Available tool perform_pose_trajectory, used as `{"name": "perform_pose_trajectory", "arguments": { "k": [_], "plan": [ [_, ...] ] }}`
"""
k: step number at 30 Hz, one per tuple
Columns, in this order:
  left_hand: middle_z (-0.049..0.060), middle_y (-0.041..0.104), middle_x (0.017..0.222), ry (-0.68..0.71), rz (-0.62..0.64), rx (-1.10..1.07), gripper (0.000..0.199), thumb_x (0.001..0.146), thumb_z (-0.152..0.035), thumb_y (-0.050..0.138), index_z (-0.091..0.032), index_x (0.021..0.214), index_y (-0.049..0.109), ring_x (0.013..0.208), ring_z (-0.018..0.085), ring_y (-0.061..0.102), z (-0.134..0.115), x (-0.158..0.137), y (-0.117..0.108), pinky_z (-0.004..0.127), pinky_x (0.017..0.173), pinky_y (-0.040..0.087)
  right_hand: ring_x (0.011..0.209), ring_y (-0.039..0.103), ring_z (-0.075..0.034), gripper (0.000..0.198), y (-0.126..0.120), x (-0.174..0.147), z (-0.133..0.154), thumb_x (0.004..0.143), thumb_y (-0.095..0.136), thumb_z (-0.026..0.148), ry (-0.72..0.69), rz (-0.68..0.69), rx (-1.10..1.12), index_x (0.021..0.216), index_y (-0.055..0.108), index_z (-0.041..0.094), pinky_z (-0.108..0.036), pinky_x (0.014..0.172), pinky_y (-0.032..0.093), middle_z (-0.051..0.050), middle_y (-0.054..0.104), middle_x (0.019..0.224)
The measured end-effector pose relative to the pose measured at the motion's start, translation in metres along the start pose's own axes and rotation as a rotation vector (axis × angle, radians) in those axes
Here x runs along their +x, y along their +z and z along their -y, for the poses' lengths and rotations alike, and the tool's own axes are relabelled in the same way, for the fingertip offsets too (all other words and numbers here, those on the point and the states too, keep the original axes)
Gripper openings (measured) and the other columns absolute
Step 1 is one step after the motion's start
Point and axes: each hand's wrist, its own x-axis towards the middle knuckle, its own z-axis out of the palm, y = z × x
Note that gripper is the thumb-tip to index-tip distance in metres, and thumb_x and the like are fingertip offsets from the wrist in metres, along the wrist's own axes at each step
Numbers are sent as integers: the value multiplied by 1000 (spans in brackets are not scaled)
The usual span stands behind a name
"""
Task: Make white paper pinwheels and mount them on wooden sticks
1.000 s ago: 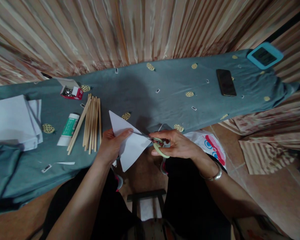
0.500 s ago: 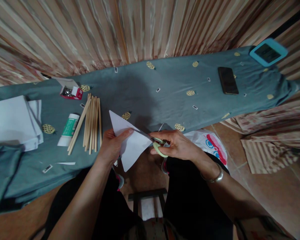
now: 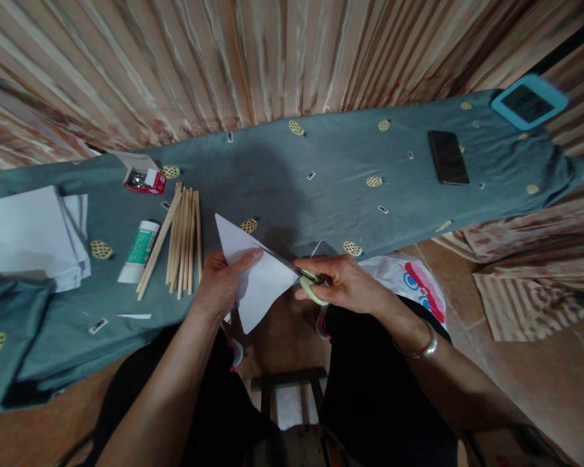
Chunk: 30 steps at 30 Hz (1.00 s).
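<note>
My left hand (image 3: 222,280) pinches a white sheet of paper (image 3: 263,295) by its left side, thumb on top. The paper is tilted and held over the front edge of the table. In my right hand (image 3: 345,280) are scissors with light green handles (image 3: 313,290), fingers wrapped in the loops. The blades point left and lie along the upper right edge of the paper. A thin white paper strip (image 3: 316,248) curls up just behind the right hand's fingers.
Wooden sticks (image 3: 182,243), a glue stick (image 3: 139,251), an open box of metal clips (image 3: 145,180) and stacked white paper (image 3: 26,227) lie at left on the cloth-covered table (image 3: 340,194). At right are a phone (image 3: 448,157) and a blue-framed timer (image 3: 530,102).
The view has shifted slightly, so everything sits a little further right. The scissor handles look slightly closer together. Both hands keep their hold on paper and scissors.
</note>
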Motion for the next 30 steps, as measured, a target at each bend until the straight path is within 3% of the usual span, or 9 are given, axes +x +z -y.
{"name": "perform_pose_trajectory", "arguments": {
  "k": [12, 22, 30],
  "plan": [
    [2, 70, 59, -33, 5, -27, 26, 47, -26, 87, -14, 64, 72, 48, 12, 60, -2, -3, 5, 20, 45, 47, 60, 49, -7, 25, 1, 1, 6, 86, 69, 39, 26, 26, 42, 96, 71, 16, -18, 57, 36, 4, 62, 74],
    [2, 68, 57, -65, 31, 34, 28, 49, -31, 87, -13, 63, 70, 45, 12, 58, 3, -5, 5, 21, 43, 44, 62, 51, -8, 25, 3, 3, 6, 85, 70, 40, 7, 2, 18, 95, 70, 17, -17, 59, 37, 4, 63, 75],
    [2, 70, 59, -78, 45, 11, 30, 48, -32, 88, -14, 64, 71, 46, 13, 60, 3, -6, 5, 21, 44, 46, 60, 49, -7, 30, 6, 2, 3, 86, 68, 39, 25, -12, 4, 105, 70, 16, -17, 57, 37, 3, 63, 75]
  ]
}}
